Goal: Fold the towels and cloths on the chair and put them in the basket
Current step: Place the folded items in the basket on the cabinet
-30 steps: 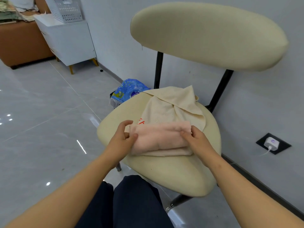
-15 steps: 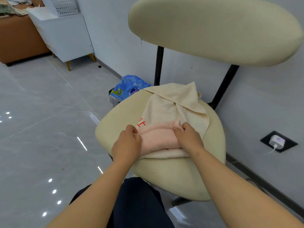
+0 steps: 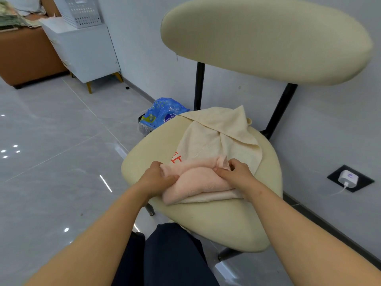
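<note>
A person's left hand [image 3: 156, 178] and right hand [image 3: 235, 176] both hold a folded pink towel [image 3: 198, 182] near the front edge of a cream chair seat [image 3: 206, 226]. The left hand's fingers curl round the towel's left end. The right hand's thumb and fingers pinch the bunched far right corner, which stands slightly raised. The towel's near edge lies flat and runs toward the seat's front left.

The pink towel rests on a larger cream towel [image 3: 218, 137], which is spread loosely over the middle and back of the seat with a corner turned over near the back edge. Red lettering [image 3: 176, 158] shows on the cream towel just beyond the left hand. Above the seat, the chair's padded cream backrest [image 3: 263, 38] sits on two black struts against a grey wall [image 3: 144, 38].

The person's dark trousers [image 3: 171, 256] show below the seat's front edge. On the glossy grey tiled floor [image 3: 51, 162], a blue plastic package [image 3: 162, 114] lies just behind the seat's back left corner. A white perforated basket [image 3: 82, 13] stands on a white cabinet [image 3: 86, 52] well apart at the upper left, beside a brown sofa [image 3: 26, 56]. A white charger [image 3: 348, 178] is plugged into a black wall socket to the right.
</note>
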{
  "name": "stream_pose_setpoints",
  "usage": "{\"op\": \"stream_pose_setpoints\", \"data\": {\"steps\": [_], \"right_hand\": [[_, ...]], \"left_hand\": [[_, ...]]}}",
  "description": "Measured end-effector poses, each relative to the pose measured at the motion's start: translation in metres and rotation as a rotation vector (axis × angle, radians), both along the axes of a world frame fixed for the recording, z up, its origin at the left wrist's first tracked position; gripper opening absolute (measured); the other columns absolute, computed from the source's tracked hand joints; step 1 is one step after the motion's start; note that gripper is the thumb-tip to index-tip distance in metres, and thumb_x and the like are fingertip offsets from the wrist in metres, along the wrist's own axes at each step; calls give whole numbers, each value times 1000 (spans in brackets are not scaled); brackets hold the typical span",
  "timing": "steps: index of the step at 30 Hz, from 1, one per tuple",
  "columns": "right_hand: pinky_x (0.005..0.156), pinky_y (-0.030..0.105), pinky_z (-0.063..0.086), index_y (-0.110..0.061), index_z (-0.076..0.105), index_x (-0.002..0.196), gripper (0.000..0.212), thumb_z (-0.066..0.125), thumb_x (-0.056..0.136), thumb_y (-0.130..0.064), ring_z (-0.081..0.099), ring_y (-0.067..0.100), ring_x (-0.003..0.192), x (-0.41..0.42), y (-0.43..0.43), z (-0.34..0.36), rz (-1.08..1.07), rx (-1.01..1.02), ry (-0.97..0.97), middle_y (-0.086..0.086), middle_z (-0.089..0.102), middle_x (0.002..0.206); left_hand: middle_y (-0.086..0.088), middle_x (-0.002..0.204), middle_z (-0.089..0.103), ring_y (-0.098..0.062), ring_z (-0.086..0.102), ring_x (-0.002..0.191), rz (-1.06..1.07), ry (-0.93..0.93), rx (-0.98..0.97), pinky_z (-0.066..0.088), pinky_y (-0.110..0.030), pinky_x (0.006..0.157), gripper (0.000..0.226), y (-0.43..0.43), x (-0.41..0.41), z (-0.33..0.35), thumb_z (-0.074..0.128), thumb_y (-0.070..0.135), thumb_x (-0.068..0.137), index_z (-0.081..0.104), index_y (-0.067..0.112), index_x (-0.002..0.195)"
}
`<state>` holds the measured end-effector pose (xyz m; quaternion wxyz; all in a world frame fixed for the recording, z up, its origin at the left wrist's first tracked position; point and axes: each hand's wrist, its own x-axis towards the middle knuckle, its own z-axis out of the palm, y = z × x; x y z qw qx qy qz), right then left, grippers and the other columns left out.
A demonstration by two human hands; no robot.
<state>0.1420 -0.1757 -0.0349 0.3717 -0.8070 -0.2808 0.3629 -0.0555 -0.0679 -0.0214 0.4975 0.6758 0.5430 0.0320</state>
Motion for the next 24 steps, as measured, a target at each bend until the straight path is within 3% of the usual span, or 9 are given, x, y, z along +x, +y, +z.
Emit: {"op": "stream_pose_setpoints", "data": {"steps": [6, 9, 12, 15, 17, 18, 20, 22, 24], "right_hand": [[62, 20, 34, -11, 51, 85, 22, 71, 82, -21, 44, 9, 72, -3, -10, 0, -24, 159, 165, 0, 50, 81], [65, 19, 36, -12, 52, 86, 21, 71, 81, -16, 46, 8, 74, -2, -14, -1, -59, 210, 219, -2, 51, 81], [65, 16, 37, -12, 54, 87, 18, 71, 81, -10, 48, 5, 73, -2, -16, -1, -58, 248, 239, -3, 54, 80], [64, 17, 36, -17, 53, 81, 20, 72, 80, -10, 48, 5, 72, -3, -17, 3, -42, 256, 210, -4, 54, 78], [64, 19, 36, -19, 51, 79, 23, 72, 79, -11, 48, 6, 72, -5, -14, 11, -36, 287, 174, -5, 55, 76], [64, 20, 37, -20, 50, 78, 24, 71, 79, -9, 48, 7, 71, -6, -13, 17, -36, 323, 162, -4, 56, 74], [64, 22, 38, -20, 49, 77, 26, 70, 80, -5, 50, 8, 70, -7, -13, 30, -18, 402, 181, -3, 59, 71], [68, 23, 40, -21, 50, 77, 29, 70, 76, -1, 55, 8, 72, -8, -14, 44, 27, 463, 245, -5, 63, 70], [73, 27, 43, -21, 53, 77, 20, 67, 68, -10, 58, 10, 78, -5, -16, 56, 43, 493, 317, -6, 64, 72]], "left_hand": [[-3, 115, 49, -20, 48, 99, 78, -75, -18, 40, -26, 72, 54, 1, -3, -5, 70, 32, 82, 41, 14, 123], [-6, 116, 51, -20, 50, 97, 103, -114, -21, 41, -28, 73, 47, 2, -5, -7, 72, 29, 81, 43, 16, 115], [-7, 118, 49, -22, 49, 101, 73, -89, -28, 42, -30, 79, 48, 2, -3, -4, 70, 28, 82, 42, 19, 120], [-9, 131, 41, -27, 44, 116, -84, 151, 95, 41, -36, 95, 61, 2, 4, 8, 65, 36, 84, 34, 26, 136], [-8, 143, 31, -31, 31, 130, -256, 405, 372, 32, -41, 105, 74, 4, 14, 25, 63, 39, 82, 22, 32, 144], [-4, 148, 25, -30, 25, 135, -344, 436, 493, 27, -43, 107, 81, 5, 21, 34, 64, 38, 80, 18, 33, 146], [5, 154, 15, -25, 13, 142, -525, 337, 543, 21, -45, 112, 99, 1, 37, 52, 74, 40, 73, 11, 31, 148], [7, 152, 19, -20, 7, 145, -622, 200, 412, 18, -46, 115, 109, -5, 49, 64, 79, 48, 65, 13, 26, 149], [9, 135, 42, -19, 31, 137, -619, 87, 233, 31, -43, 110, 96, -7, 50, 67, 75, 58, 59, 35, 25, 140]]}}
